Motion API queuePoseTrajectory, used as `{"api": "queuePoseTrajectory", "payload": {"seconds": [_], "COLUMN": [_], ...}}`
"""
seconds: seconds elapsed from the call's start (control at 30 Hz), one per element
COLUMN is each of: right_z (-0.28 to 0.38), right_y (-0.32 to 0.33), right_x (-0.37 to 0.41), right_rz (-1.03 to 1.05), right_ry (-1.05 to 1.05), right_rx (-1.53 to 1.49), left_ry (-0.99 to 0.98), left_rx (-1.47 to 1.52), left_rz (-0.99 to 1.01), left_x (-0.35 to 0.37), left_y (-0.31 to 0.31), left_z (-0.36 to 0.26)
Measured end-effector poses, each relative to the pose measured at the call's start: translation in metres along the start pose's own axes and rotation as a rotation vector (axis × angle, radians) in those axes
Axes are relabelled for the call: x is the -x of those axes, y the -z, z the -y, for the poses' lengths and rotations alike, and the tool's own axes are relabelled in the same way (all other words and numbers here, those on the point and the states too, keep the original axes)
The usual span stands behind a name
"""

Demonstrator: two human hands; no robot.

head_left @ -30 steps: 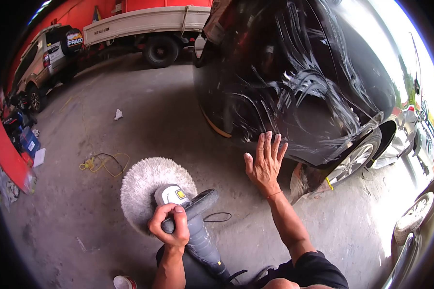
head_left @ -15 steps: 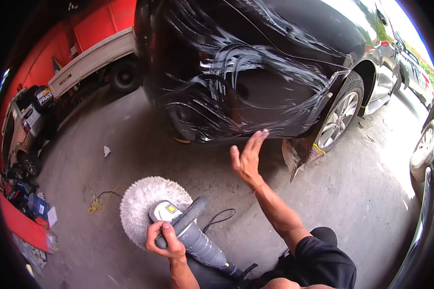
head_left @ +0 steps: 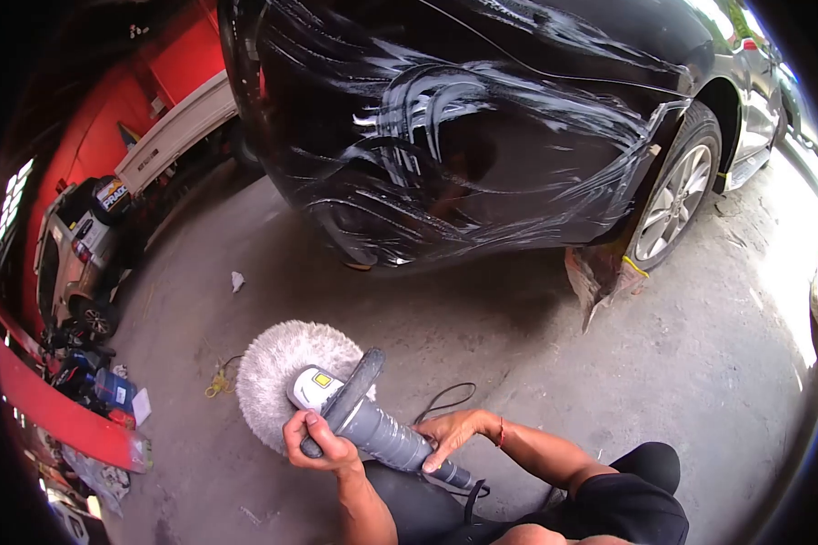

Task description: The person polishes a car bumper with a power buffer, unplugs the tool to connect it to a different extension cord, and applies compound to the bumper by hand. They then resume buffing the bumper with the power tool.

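My left hand (head_left: 323, 442) is closed round the D-shaped front handle of a grey polisher (head_left: 386, 436). A round, fluffy wool pad (head_left: 277, 377) sits at the tool's head, facing away to the left. My right hand (head_left: 450, 431) is wrapped over the rear of the polisher's body, its thumb on top near the cable end. Beyond them stands a dark car (head_left: 482, 154), its bumper streaked with white swirls of compound. The pad is apart from the car.
The car's wheel (head_left: 677, 200) is at the right, with masking sheet (head_left: 595, 277) hanging below. A white truck bed (head_left: 177, 127), another vehicle (head_left: 73, 254) and a red barrier (head_left: 64, 404) stand left. A black cord (head_left: 450, 395) loops beside the polisher.
My right hand has come down from near the bumper onto the polisher's rear body. The camera view has shifted, and my left hand still holds the front handle.
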State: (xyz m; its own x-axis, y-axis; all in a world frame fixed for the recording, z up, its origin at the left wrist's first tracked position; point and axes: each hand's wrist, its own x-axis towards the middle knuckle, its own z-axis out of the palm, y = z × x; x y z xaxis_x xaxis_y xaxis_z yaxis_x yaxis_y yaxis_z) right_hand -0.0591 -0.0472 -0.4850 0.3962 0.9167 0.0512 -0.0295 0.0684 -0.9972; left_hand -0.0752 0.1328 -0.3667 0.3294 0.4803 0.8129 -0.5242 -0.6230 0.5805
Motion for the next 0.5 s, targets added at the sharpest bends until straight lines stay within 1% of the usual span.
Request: {"api": "queuePoseTrajectory", "payload": {"seconds": [0.03, 0.07, 0.13, 0.17, 0.2, 0.27, 0.3, 0.33, 0.4, 0.43, 0.47, 0.5], "right_z": [0.010, 0.007, -0.006, -0.011, -0.016, -0.025, -0.028, -0.033, -0.051, -0.079, -0.096, -0.102], "right_y": [-0.011, -0.016, -0.034, -0.048, -0.056, -0.069, -0.076, -0.077, -0.072, -0.069, -0.061, -0.058], "right_x": [-0.001, -0.006, -0.015, -0.019, -0.023, -0.032, -0.036, -0.039, -0.045, -0.059, -0.065, -0.067], "right_rz": [-0.009, 0.011, -0.182, -0.297, -0.293, -0.378, -0.497, -0.491, -0.701, -0.833, -0.795, -0.812], "right_ry": [0.026, 0.043, -0.113, 0.020, 0.029, -0.028, 0.007, 0.013, -0.027, 0.214, 0.227, 0.277], "right_rx": [-0.054, -0.057, -0.239, -0.089, -0.094, -0.177, -0.202, -0.205, -0.018, 0.022, 0.019, 0.003], "left_ry": [-0.047, -0.098, -0.159, -0.197, -0.206, -0.327, -0.401, -0.484, -0.559, -0.591, -0.623, -0.622], "left_rx": [0.015, 0.037, 0.040, 0.054, 0.048, 0.274, 0.342, 0.366, 0.450, 0.466, 0.479, 0.480], "left_rz": [-0.033, -0.065, -0.040, -0.009, -0.005, 0.082, 0.181, 0.269, 0.483, 0.602, 0.719, 0.770], "left_x": [-0.003, -0.008, -0.015, -0.016, -0.017, -0.019, -0.020, -0.021, -0.018, -0.016, -0.014, -0.009], "left_y": [-0.001, -0.002, -0.001, -0.001, -0.002, -0.005, -0.005, -0.004, -0.006, -0.006, -0.007, -0.010], "left_z": [0.002, 0.002, -0.006, -0.010, -0.011, -0.014, -0.019, -0.023, -0.044, -0.049, -0.053, -0.054]}}
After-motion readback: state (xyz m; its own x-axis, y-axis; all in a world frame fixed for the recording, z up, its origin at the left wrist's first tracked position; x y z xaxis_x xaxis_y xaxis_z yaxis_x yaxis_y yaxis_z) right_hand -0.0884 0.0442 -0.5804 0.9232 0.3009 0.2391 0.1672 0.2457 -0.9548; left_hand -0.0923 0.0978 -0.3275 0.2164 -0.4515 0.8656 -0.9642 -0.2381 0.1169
